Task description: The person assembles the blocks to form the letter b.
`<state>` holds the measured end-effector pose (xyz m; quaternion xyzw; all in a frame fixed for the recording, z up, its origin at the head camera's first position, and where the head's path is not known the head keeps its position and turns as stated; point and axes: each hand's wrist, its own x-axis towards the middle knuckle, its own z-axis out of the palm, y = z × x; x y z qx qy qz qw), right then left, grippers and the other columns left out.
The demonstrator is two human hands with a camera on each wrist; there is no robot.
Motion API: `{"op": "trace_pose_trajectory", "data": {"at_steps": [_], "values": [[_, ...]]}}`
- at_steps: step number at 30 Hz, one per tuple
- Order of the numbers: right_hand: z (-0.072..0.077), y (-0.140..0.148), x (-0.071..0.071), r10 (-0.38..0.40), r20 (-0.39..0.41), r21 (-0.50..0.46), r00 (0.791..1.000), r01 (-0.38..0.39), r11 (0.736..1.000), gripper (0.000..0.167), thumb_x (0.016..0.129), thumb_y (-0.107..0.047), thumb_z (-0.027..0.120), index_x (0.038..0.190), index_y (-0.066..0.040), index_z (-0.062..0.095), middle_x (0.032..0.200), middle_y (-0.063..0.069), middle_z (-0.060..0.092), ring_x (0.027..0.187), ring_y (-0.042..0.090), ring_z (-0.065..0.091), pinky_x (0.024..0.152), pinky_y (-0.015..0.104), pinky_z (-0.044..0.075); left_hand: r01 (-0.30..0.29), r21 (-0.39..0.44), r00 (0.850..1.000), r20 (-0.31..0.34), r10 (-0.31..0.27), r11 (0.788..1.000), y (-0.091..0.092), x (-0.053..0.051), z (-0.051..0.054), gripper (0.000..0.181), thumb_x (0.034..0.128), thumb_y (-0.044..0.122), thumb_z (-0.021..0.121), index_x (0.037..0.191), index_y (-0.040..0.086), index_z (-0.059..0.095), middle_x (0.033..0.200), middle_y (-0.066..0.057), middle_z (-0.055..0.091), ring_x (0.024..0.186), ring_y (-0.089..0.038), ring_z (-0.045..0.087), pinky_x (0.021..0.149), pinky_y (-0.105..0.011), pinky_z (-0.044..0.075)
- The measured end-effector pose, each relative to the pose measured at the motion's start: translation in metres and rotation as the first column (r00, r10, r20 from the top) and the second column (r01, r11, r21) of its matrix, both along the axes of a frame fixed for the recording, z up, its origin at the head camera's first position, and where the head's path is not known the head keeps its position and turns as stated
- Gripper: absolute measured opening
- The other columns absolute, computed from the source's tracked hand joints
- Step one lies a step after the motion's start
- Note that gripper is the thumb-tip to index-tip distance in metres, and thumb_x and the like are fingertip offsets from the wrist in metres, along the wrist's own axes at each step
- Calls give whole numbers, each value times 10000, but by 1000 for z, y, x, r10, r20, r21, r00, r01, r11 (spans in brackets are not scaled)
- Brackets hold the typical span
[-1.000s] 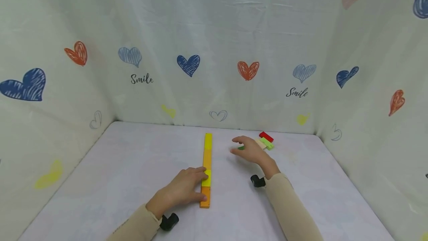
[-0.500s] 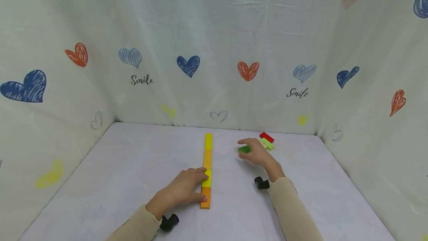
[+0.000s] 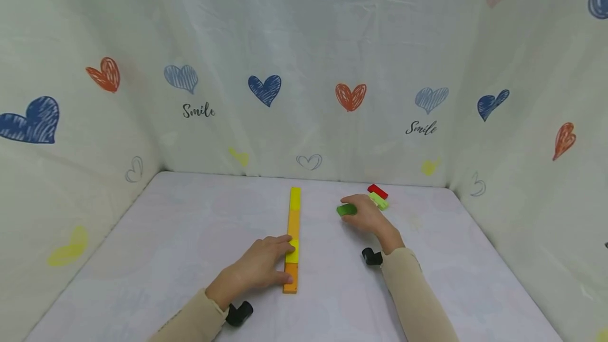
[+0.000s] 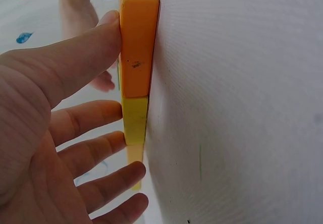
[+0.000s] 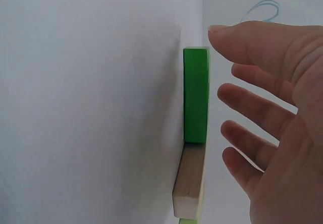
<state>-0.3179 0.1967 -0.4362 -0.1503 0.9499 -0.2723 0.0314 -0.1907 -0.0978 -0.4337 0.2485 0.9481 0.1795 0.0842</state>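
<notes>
A straight row of orange and yellow wooden blocks runs away from me along the table. My left hand [image 3: 258, 264] rests on its near part. The thumb touches the nearest orange block [image 4: 139, 47], and a finger touches the yellow block [image 4: 135, 118] behind it. To the right, my right hand [image 3: 368, 215] hovers with thumb and fingers spread on either side of a green block [image 5: 196, 95]. In the right wrist view a gap shows between the fingertips and that block, which lies on the table. A bare-wood block [image 5: 189, 176] adjoins it.
Beyond the right hand lie a light green block [image 3: 380, 202] and a red block [image 3: 377, 191], close to the back edge. The white-covered table [image 3: 199, 215] meets a heart-printed curtain [image 3: 309, 131] at the back and sides.
My right hand has shifted slightly right, so the green block now shows between its thumb and fingers, whose gap looks narrower. The left hand and the row stay put.
</notes>
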Motion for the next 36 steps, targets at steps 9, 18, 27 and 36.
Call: {"op": "trace_pose_trajectory", "data": {"at_steps": [9, 18, 27, 36], "values": [[-2, 3, -2, 11, 6, 37, 1000, -11, 999, 478, 864, -141, 709, 1319, -87, 574, 1328, 85, 542, 1201, 286, 451, 1030, 485, 391, 15, -6, 1000, -15, -15, 1000, 0, 0, 1, 645, 784, 466, 751, 1302, 122, 580, 1455, -73, 439, 1301, -291, 422, 1053, -508, 341], [-3, 4, -2, -8, -4, 66, 1000, 8, 998, 422, 847, -138, 728, 1258, -122, 631, 1250, 52, 596, 1146, 258, 468, 984, 446, 434, 13, -4, 1000, -13, -13, 1000, 1, -1, 0, 644, 783, 466, 752, 1304, 127, 580, 1457, -70, 437, 1301, -290, 423, 1058, -503, 339], [-1, 4, -1, -13, -9, 66, 1000, 14, 998, 290, 858, -117, 707, 1148, -138, 699, 1148, 17, 636, 1090, 228, 489, 941, 415, 458, 5, -9, 1000, -14, -5, 1000, 1, -1, -1, 659, 774, 475, 756, 1306, 129, 578, 1454, -66, 439, 1290, -290, 433, 1053, -500, 347], [-1, 1, 0, 39, -2, 70, 999, -38, 997, 272, 839, -106, 733, 1109, -125, 714, 1082, -9, 653, 1053, 203, 537, 936, 407, 469, 9, -19, 1000, -16, -10, 1000, 1, -2, 0, 658, 778, 481, 750, 1309, 132, 577, 1454, -68, 439, 1284, -288, 439, 1052, -491, 353]]}}
